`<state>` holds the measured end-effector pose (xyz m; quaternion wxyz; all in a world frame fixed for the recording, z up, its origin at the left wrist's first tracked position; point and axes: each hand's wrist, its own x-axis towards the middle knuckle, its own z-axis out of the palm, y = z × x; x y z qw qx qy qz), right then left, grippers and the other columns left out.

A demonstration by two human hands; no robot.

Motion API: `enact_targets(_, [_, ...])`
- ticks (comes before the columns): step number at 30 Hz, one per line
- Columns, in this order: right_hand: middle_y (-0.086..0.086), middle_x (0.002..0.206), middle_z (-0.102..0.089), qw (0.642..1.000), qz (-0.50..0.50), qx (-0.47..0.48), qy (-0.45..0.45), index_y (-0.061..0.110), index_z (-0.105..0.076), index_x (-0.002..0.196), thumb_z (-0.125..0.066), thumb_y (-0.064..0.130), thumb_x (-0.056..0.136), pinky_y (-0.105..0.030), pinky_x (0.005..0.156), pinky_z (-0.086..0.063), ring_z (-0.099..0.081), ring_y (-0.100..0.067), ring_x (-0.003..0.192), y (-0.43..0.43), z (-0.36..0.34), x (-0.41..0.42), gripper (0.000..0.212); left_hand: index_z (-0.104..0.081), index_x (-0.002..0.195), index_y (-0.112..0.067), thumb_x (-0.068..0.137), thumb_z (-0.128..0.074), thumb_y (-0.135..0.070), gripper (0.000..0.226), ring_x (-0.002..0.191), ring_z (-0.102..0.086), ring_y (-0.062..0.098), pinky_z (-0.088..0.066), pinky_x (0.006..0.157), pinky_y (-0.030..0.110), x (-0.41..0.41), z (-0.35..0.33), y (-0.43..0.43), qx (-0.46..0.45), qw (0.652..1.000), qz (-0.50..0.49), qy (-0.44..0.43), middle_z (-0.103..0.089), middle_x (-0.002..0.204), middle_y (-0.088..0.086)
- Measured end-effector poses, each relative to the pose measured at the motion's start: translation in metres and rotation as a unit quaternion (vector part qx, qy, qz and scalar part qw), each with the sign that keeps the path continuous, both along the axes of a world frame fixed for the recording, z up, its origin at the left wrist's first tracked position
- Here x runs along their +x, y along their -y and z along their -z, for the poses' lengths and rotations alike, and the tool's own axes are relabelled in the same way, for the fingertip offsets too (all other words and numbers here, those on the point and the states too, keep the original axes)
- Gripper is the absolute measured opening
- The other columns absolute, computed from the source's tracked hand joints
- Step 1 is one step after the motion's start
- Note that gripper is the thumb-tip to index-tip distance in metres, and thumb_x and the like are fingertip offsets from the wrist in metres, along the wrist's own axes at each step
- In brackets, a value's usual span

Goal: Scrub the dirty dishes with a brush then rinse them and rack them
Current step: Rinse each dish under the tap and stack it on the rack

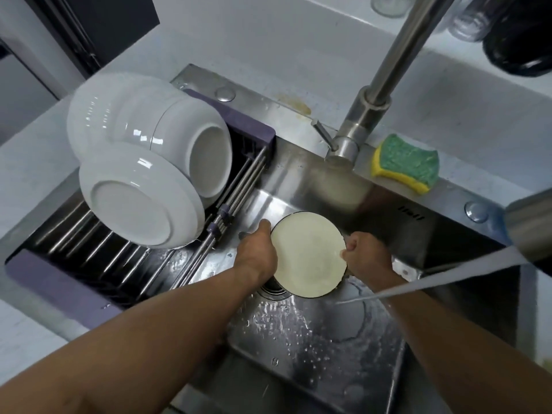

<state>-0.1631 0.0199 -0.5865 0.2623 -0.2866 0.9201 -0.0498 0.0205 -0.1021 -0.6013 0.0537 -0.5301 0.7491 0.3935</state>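
A round cream plate with a thin dark rim (309,255) is held tilted over the drain near the middle of the steel sink (298,354), its wet, pale face turned up. The left hand (258,249) grips its left edge and the right hand (366,253) pinches its right edge. Several white ceramic bowls (131,213) lie nested and tipped on their sides, bases showing, on the roll-up rack of steel rods with purple end bars (98,243) that spans the sink's left end.
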Motion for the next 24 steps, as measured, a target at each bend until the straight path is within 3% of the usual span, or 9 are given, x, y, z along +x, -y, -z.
enact_targets(4, [-0.009, 0.083, -0.066, 0.997, 0.036, -0.009, 0.068, 0.013, -0.065, 0.084, -0.07, 0.02, 0.088, -0.031, 0.074, -0.05, -0.06, -0.027, 0.079, -0.011, -0.004, -0.001, 0.01, -0.039, 0.103, -0.02, 0.09, -0.04, 0.002, 0.025, 0.087, -0.048, 0.03, -0.037, 0.075, 0.034, 0.005, -0.007, -0.006, -0.014, 1.0, 0.0, -0.018, -0.051, 0.095, 0.007])
enact_targets(7, [-0.011, 0.09, -0.065, 0.989, 0.092, -0.035, 0.11, 0.009, -0.066, 0.097, -0.067, 0.019, 0.091, -0.033, 0.077, -0.051, -0.061, -0.028, 0.084, -0.025, -0.008, 0.005, 0.011, -0.044, 0.105, -0.02, 0.092, -0.042, 0.001, 0.024, 0.086, -0.05, 0.026, -0.039, 0.071, 0.031, 0.012, -0.014, -0.015, 0.002, 0.999, -0.005, -0.036, -0.044, 0.087, -0.002])
enact_targets(11, [-0.009, 0.109, -0.063, 0.961, 0.17, -0.1, 0.192, 0.01, -0.058, 0.121, -0.059, 0.02, 0.1, -0.041, 0.087, -0.053, -0.061, -0.029, 0.098, -0.047, -0.018, 0.03, 0.024, -0.048, 0.096, -0.022, 0.092, -0.045, -0.003, 0.02, 0.08, -0.058, 0.028, -0.044, 0.067, 0.031, 0.018, -0.027, -0.02, 0.033, 0.997, -0.005, -0.067, -0.059, 0.084, 0.002])
enact_targets(13, [-0.014, 0.119, -0.065, 0.952, 0.199, -0.128, 0.193, 0.008, -0.058, 0.128, -0.054, 0.021, 0.103, -0.045, 0.091, -0.054, -0.063, -0.032, 0.107, -0.055, -0.021, 0.046, 0.029, -0.046, 0.093, -0.025, 0.094, -0.045, -0.003, 0.022, 0.075, -0.058, 0.028, -0.044, 0.063, 0.031, 0.02, -0.033, -0.02, 0.045, 0.995, 0.002, -0.089, -0.059, 0.079, 0.002])
enact_targets(16, [-0.021, 0.124, -0.062, 0.945, 0.249, -0.151, 0.147, 0.0, -0.054, 0.133, -0.046, 0.022, 0.106, -0.041, 0.092, -0.051, -0.06, -0.038, 0.114, -0.058, -0.031, 0.064, 0.035, -0.048, 0.097, -0.028, 0.099, -0.05, -0.009, 0.019, 0.071, -0.057, 0.026, -0.049, 0.065, 0.036, 0.02, -0.044, -0.019, 0.06, 0.989, -0.018, -0.132, -0.061, 0.08, 0.001])
enact_targets(18, [-0.02, 0.124, -0.063, 0.935, 0.278, -0.179, 0.125, 0.001, -0.053, 0.132, -0.044, 0.024, 0.107, -0.043, 0.096, -0.05, -0.06, -0.037, 0.113, -0.06, -0.037, 0.072, 0.035, -0.052, 0.102, -0.025, 0.098, -0.053, -0.008, 0.018, 0.071, -0.057, 0.025, -0.051, 0.068, 0.037, 0.019, -0.052, -0.021, 0.093, 0.981, -0.045, -0.164, -0.062, 0.082, 0.0])
enact_targets(21, [-0.015, 0.12, -0.064, 0.923, 0.313, -0.186, 0.124, 0.002, -0.054, 0.133, -0.042, 0.019, 0.108, -0.033, 0.09, -0.046, -0.06, -0.031, 0.111, -0.062, -0.045, 0.082, 0.033, -0.061, 0.117, -0.01, 0.094, -0.063, -0.006, 0.023, 0.079, -0.068, 0.026, -0.057, 0.073, 0.038, 0.022, -0.055, -0.027, 0.202, 0.96, -0.068, -0.184, -0.072, 0.09, 0.006])
enact_targets(24, [-0.012, 0.128, -0.062, 0.902, 0.349, -0.209, 0.142, 0.01, -0.053, 0.135, -0.04, 0.018, 0.106, -0.04, 0.096, -0.05, -0.059, -0.031, 0.113, -0.071, -0.047, 0.091, 0.033, -0.062, 0.119, -0.017, 0.092, -0.067, 0.0, 0.033, 0.093, -0.074, 0.033, -0.063, 0.074, 0.048, 0.028, -0.059, -0.038, 0.335, 0.917, -0.092, -0.196, -0.076, 0.106, 0.011])
